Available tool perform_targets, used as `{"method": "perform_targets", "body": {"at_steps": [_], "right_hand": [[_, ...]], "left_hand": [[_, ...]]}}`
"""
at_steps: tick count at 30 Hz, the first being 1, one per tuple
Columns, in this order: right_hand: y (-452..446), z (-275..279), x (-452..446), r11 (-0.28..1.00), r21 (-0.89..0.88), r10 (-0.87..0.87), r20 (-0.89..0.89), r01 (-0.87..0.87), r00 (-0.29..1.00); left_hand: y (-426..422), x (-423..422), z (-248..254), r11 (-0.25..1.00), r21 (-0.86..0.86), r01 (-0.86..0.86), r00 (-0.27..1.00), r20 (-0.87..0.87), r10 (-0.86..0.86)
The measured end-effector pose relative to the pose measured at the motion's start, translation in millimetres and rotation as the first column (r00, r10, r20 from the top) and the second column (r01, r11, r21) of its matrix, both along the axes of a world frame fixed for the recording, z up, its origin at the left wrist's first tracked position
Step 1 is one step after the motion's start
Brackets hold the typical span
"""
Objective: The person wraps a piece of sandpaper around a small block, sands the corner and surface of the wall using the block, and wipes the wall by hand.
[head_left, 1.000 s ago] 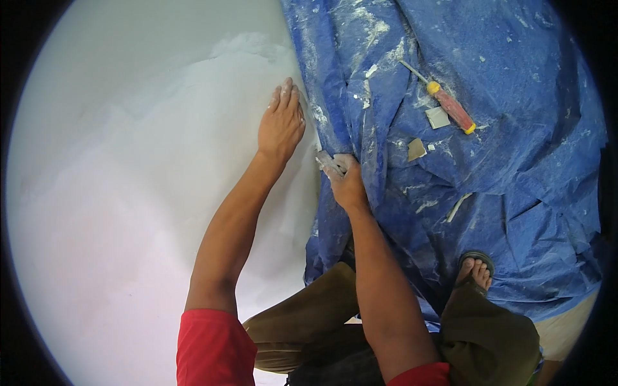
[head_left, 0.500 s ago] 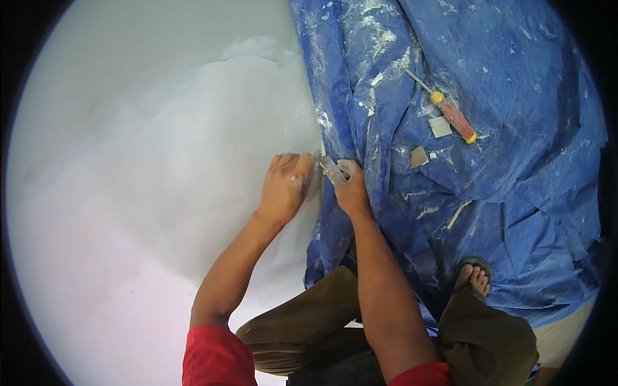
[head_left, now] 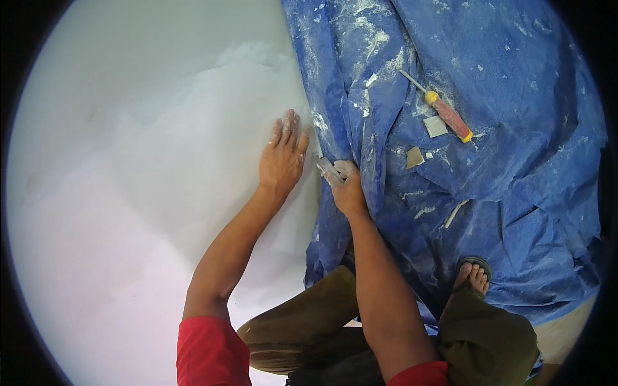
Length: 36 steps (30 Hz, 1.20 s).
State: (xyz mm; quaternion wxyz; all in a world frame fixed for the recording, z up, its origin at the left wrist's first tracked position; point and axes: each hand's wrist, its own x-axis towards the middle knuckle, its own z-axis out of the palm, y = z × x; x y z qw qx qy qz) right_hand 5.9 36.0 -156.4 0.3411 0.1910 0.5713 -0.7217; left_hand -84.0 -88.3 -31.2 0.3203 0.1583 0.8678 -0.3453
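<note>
My left hand [head_left: 281, 157] lies flat on a smooth white wall [head_left: 161, 148], fingers stretched out and pointing up near its right-hand edge. A little lower and to the right, my right hand [head_left: 348, 188] is closed round a small flat grey piece [head_left: 331, 172] coated in white dust. Its kind I cannot make out. The piece sticks out from the fingers toward the wall's edge, where the blue tarp [head_left: 489, 71] begins. Whitish dust covers the fingertips of both hands.
On the tarp lie a screwdriver [head_left: 449, 116] with a red and yellow handle, a pale square scrap [head_left: 435, 126], a tan scrap [head_left: 414, 157] and a thin white strip [head_left: 456, 213]. My sandalled foot [head_left: 474, 276] rests at the lower right. White flakes are scattered over the folds.
My left hand has moved up and away from the right hand, opening from curled fingers to lie flat on the wall. My right hand stays nearly in place, still holding the grey piece.
</note>
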Motion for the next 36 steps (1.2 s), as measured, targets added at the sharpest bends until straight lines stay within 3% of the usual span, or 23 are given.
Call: {"method": "perform_targets", "body": {"at_steps": [17, 26, 28, 32, 34, 35, 36], "right_hand": [[-1.3, -2.1, -2.6, 0.999, -0.025, 0.033, 0.023, -0.032, 0.999], [-2.8, -1.7, 1.4, 0.997, -0.071, -0.035, 0.040, 0.038, 0.999], [-4.0, -0.3, 2.1, 0.998, -0.040, -0.049, 0.015, 0.050, 0.999], [8.2, 30.9, -37.3, 0.994, -0.048, 0.107, 0.167, -0.101, 0.980], [-7.2, 28.4, -36.9, 0.979, -0.143, -0.128, 0.115, 0.144, 0.985], [-20.2, 27.8, -36.5, 0.981, -0.138, -0.119, 0.104, 0.133, 0.987], [-37.7, 28.5, -35.6, 0.964, -0.084, -0.252, 0.023, 0.253, 0.968]], "left_hand": [[7.7, 7.8, 1.8, 0.997, -0.078, 0.027, 0.997, 0.069, -0.021], [15.0, -2.8, -0.2, 0.995, -0.101, -0.027, 0.999, -0.034, 0.023], [24.8, -6.9, 23.6, 0.945, 0.220, -0.241, 0.945, -0.169, 0.281], [63.6, 15.0, 145.9, 0.850, 0.466, -0.245, 0.839, -0.337, 0.427], [61.1, 48.8, 223.1, 0.861, 0.486, -0.152, 0.783, -0.472, 0.405], [57.5, 74.0, 258.2, 0.885, 0.451, -0.117, 0.692, -0.603, 0.398], [49.2, 102.0, 291.0, 0.943, 0.329, -0.043, 0.606, -0.742, 0.287]]}}
